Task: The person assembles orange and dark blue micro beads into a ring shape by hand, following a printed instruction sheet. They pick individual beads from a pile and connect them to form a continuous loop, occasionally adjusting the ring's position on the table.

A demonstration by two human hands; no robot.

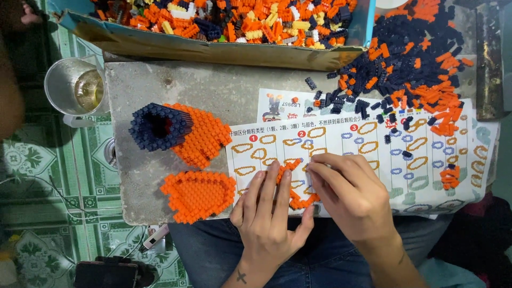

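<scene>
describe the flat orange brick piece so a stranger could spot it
Start at the grey slab on the lap. At its near left corner, left of the left hand, lies the flat orange plate. Unlike the piece above it, it has no navy tube.

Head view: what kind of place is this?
Probably a home, set up for hobby building. A rough grey slab across the lap serves as the table, over green patterned floor tiles, with a drinking glass alongside and a cardboard box of small bricks.

A shallow cardboard box (213, 48) with blue edges lies along the slab's far side. A white printed instruction sheet (373, 154), marked with red circles and orange and blue outlines, covers the slab's near right part. A dark phone (105, 274) lies on the floor at lower left, screen unreadable.
</scene>
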